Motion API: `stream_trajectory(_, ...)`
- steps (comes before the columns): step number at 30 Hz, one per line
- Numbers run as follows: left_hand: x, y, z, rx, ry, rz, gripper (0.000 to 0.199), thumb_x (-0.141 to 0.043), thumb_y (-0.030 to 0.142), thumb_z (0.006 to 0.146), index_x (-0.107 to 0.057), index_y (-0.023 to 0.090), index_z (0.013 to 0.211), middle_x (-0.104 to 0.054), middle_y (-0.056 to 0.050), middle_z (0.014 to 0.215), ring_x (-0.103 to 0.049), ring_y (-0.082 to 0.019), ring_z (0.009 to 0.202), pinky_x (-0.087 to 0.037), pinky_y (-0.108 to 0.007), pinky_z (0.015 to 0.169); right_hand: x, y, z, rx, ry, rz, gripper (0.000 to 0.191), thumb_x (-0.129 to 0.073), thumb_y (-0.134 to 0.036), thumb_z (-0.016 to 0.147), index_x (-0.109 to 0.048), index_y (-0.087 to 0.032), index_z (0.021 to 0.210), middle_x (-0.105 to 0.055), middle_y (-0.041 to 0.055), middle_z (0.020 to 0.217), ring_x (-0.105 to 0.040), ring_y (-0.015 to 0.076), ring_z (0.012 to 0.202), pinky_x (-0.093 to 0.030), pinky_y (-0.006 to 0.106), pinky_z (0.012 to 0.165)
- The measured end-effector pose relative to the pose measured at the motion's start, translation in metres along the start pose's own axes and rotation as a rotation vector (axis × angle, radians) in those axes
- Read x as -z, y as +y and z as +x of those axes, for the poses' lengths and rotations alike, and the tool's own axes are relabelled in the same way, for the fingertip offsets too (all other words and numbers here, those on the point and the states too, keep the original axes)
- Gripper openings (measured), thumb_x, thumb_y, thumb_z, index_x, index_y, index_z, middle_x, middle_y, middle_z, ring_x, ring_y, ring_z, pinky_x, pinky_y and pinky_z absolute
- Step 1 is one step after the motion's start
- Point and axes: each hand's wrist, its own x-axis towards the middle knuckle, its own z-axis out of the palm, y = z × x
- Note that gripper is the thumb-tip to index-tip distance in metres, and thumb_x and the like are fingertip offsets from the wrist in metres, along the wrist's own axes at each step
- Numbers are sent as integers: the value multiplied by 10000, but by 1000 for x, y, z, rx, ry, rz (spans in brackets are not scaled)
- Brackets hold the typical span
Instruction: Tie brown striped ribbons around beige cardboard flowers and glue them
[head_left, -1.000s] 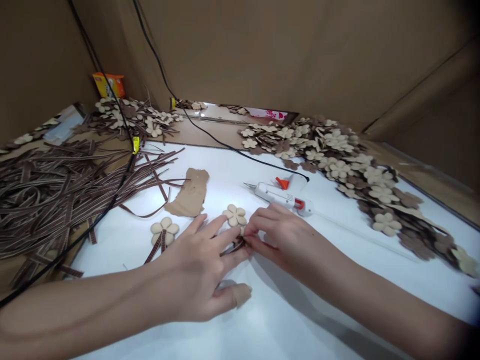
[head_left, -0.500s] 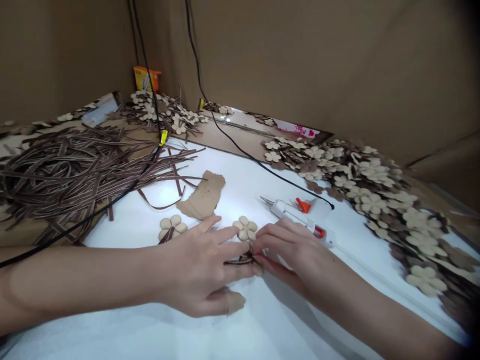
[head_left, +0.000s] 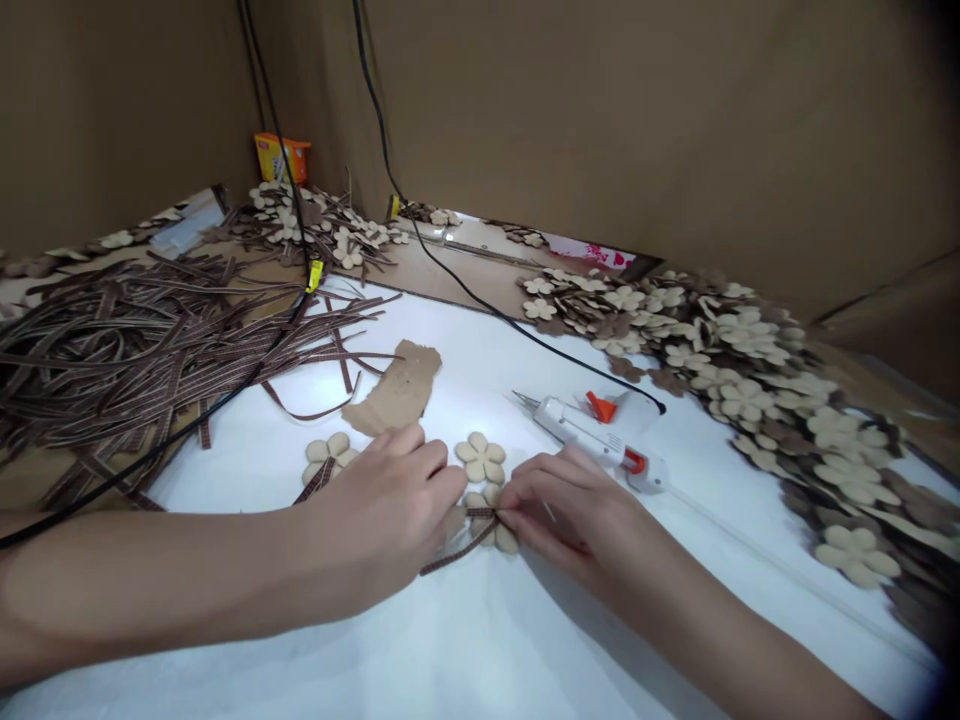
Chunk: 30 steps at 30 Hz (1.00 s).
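Pinching the ribbon on the mid-frame flower, the right hand likely steadies it, grip narrow; left hand grip hidden.

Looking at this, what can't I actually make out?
Head view:
Whether the left hand holds anything: hidden by the hand itself.
Pinched spot on the brown ribbon: covered by the right hand.
Lower petals of the ribboned flower: behind the left hand.
Ribbon pile: cut off at the left edge.
Orange-yellow packet: lettering too small to read.
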Motion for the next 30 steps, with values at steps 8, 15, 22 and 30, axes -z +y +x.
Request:
stream_trajectory(8,-3,2,-3,-7,-13,-182,212,-377,194,899,-447,171,700,-517,-21,773,-383,-183,774,-318,-339,692,0,3,5,-127,-35,34,102,-563,-169,785,-609,-228,717,-626,-9,724,-507,171,734,-408,285,648)
stream_trajectory(15,5,9,-4,51,-79,-289,206,-409,153,868,-473,169,673,-531,4,747,-390,-171,785,-261,-339,680,3,-1,14,-187,-95,-30,117,-575,-158,743,-640,-232,679,-640,-11,700,-526,169,725,-404,272,634)
stream_trajectory(22,-1,19,-8,100,-57,-388,192,-425,104,838,-430,160,655,-490,25,710,-398,-149,766,-241,-340,668,8,-10,18,-205,-121,-62,133,-587,-159,737,-642,-233,641,-640,-13,681,-530,184,737,-411,281,626)
stream_trajectory(30,2,20,-7,121,-68,-292,225,-399,146,864,-442,167,644,-491,13,695,-398,-164,771,-272,-356,694,10,-8,20,-148,-155,-92,159,-578,-146,745,-645,-225,625,-636,4,674,-522,183,740,-406,269,586)
